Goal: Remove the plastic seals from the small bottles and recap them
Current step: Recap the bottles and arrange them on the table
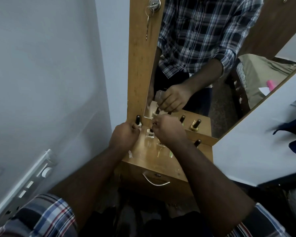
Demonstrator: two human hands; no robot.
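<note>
- My left hand [125, 136] sits just left of centre in the frame with its fingers curled in; something pale shows at the fingertips, but I cannot tell whether I am pinching it.
- My right hand [167, 130] is curled over the small bottle [150, 134] at the middle of the frame, fingertips at its neck; whether I really have hold of the cap or the seal is hidden by my own knuckles.
- To do this step well, I judge I should steady the glass base on the worktop [143, 159] with one hand and peel the thin film upward with the other, not yank sideways, as these narrow bottles look likely to tip.
- The bottle is clear, squarish glass with a pale label; a second bottle [138, 120] with a tall dark cap stands just left of it against the mirror frame [142, 65].
- The worktop is glossy, honey-coloured wood; a crumpled scrap of clear plastic [130, 153] lies near its left edge.
</note>
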